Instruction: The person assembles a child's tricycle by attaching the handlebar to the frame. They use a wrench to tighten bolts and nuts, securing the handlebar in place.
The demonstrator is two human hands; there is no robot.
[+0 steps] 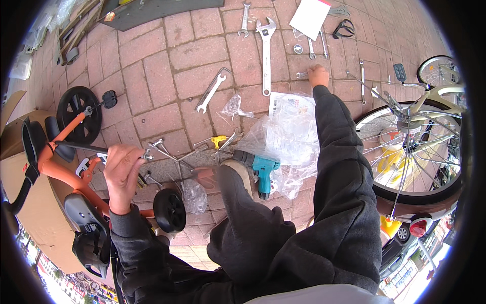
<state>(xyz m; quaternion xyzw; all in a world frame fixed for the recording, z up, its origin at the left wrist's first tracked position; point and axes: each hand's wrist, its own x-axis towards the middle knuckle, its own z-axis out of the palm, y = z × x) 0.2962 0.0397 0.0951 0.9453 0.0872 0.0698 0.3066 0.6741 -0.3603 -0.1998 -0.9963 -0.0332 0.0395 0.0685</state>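
Note:
My left hand is closed beside the orange tricycle. A small silver bolt pokes out from its pinched fingertips. A black rod runs from the tricycle's frame to the back of this hand, which hides the rod's end. Out to the far right, my right hand is down at the brick paving, its fingers closed on a small silver wrench. One end of that wrench sticks out to the left, while the rest is covered by the hand.
An adjustable wrench, an open-end wrench and several other tools lie on the bricks. Near my shoe are a teal power drill and clear plastic bags. A bicycle wheel stands right; cardboard lies left.

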